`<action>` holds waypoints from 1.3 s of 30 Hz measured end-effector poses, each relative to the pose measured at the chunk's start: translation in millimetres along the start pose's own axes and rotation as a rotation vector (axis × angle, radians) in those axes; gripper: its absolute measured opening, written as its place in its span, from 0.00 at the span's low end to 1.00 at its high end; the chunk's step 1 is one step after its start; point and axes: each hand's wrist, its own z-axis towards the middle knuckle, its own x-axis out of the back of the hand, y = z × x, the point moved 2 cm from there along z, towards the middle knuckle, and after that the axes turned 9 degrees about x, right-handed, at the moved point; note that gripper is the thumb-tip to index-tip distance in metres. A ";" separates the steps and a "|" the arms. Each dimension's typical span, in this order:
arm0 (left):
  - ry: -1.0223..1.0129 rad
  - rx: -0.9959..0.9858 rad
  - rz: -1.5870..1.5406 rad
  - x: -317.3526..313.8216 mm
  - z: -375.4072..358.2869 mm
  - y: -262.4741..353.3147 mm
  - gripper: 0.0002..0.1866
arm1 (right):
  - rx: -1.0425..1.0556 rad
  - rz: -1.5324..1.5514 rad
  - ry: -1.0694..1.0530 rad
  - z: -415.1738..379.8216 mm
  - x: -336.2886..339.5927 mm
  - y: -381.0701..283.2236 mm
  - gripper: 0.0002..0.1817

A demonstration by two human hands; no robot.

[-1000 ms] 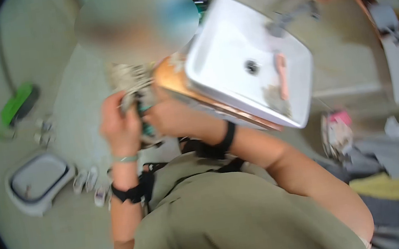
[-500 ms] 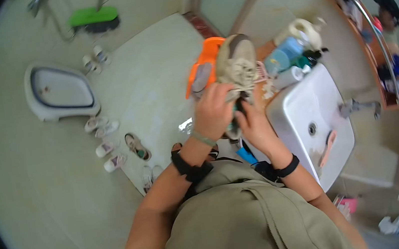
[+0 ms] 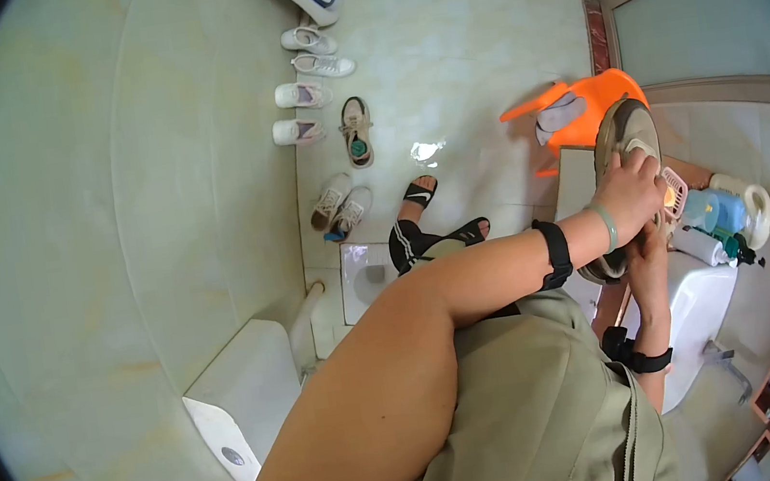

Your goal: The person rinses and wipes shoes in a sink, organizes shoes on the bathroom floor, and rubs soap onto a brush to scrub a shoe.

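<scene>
A beige and brown lace-up sneaker (image 3: 613, 137) is held up in front of me beside the sink, its toe pointing away. My left hand (image 3: 630, 194), with a green bangle on the wrist, is closed over the top of the shoe at the lace area. Lower down, my right hand (image 3: 647, 259) grips the shoe near its heel and side; some of its fingers are hidden. A similar beige sneaker (image 3: 355, 123) lies on the tiled floor.
An orange chair (image 3: 613, 89) with a grey cloth (image 3: 561, 117) on it stands beyond the shoe. Bottles, including a blue one (image 3: 723, 210), and a pink basket (image 3: 684, 186) stand by the white sink (image 3: 704, 296). Several shoes line the left wall; a toilet tank (image 3: 246, 380) is lower left.
My view has swung left, so the shoe and both hands now appear farther right. My left hand has shifted over the laces; both hands still hold the shoe.
</scene>
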 end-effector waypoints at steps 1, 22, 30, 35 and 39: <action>0.015 0.014 -0.019 -2.2 -1.8 -6.0 0.17 | -0.003 -0.019 -0.021 2.7 -2.8 -2.3 0.25; -0.037 0.046 0.009 13.3 -3.0 -12.1 0.22 | -0.145 0.041 0.028 6.0 -18.7 -2.6 0.17; -0.250 -0.325 -0.557 26.6 -5.5 27.6 0.07 | -0.259 0.495 0.518 -33.6 -16.3 60.6 0.19; -0.549 -0.267 -0.509 12.1 0.3 57.5 0.14 | -0.218 0.016 0.757 -28.2 22.1 -36.4 0.21; -1.121 0.249 -1.153 -43.5 -0.3 88.9 0.14 | -0.300 -0.286 0.848 -57.6 49.8 -57.3 0.21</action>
